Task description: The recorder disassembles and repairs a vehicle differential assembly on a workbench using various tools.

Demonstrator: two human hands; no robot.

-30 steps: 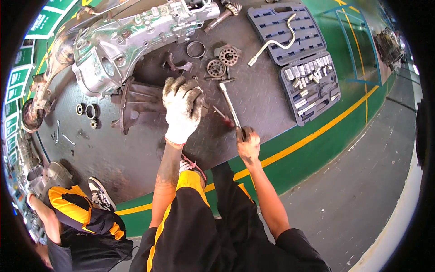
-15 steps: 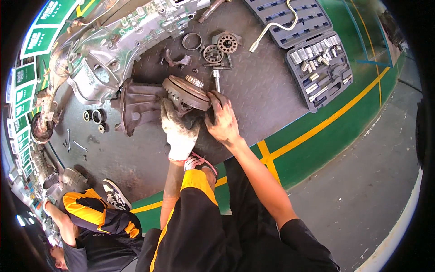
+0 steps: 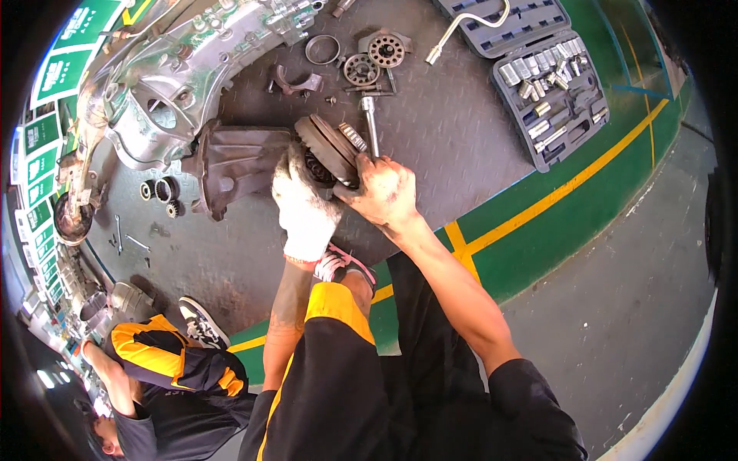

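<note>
My left hand [image 3: 307, 211], in a white work glove, grips the lower left side of a differential gear assembly [image 3: 326, 151]. The assembly has a big dark toothed ring gear and a shiny roller bearing on its far right side. It is tilted up on edge. My bare, grease-stained right hand [image 3: 384, 190] closes on its lower right rim, the thumb toward the glove. A ribbed cast-iron housing [image 3: 250, 161] lies just left of the assembly, its flange facing left. Right behind my right hand a socket wrench [image 3: 370, 123] lies on the plate; my fingers hide its near end.
A large aluminium gearbox casing [image 3: 177, 100] fills the far left. Drilled discs [image 3: 386, 51], a metal ring [image 3: 322, 50] and a shift fork [image 3: 296, 80] lie beyond my hands. Right stands an opened socket case [image 3: 550, 100]; small gears [image 3: 165, 189] lie left. A co-worker [image 3: 169, 353] crouches lower left.
The gear assembly has been tipped more upright and turned, its bearing now facing right. My right hand has shifted round its rim, fingers more curled. The view has shifted slightly.
</note>
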